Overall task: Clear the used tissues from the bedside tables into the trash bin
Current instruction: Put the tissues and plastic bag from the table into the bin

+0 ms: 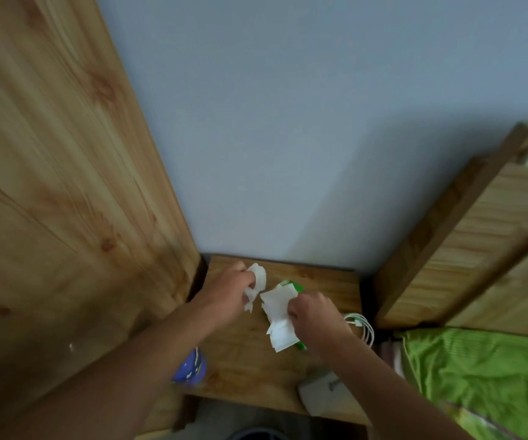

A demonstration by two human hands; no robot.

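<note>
A: Two hands over one wooden table (246, 360). What does each have?

B: Left hand (227, 292) is clenched round a crumpled tissue (256, 285), lifted near the table's back edge. Right hand (315, 315) pinches a flatter wad of tissues (277, 315), which hangs over the middle of the table, just beside the other tissue.

A: Any containers?

B: A purple cup (191, 366) stands at the table's left front corner, half hidden by the left forearm; I cannot see inside it. A dark round rim (251, 435) shows at the bottom edge, below the table, cut off by the frame. It may be the bin, but its contents are out of sight.

A: What else is hard to make out?

B: Something green (294, 285) lies under the wad, mostly covered. A coiled white cable (362, 328) sits at the table's right edge, partly behind the right wrist. A pale blurred object (318, 396) rests on the front right corner. A green bedcover (484, 376) lies to the right.

A: Any writing?

B: None legible. The cup bears yellow and white marks, too blurred to read.
</note>
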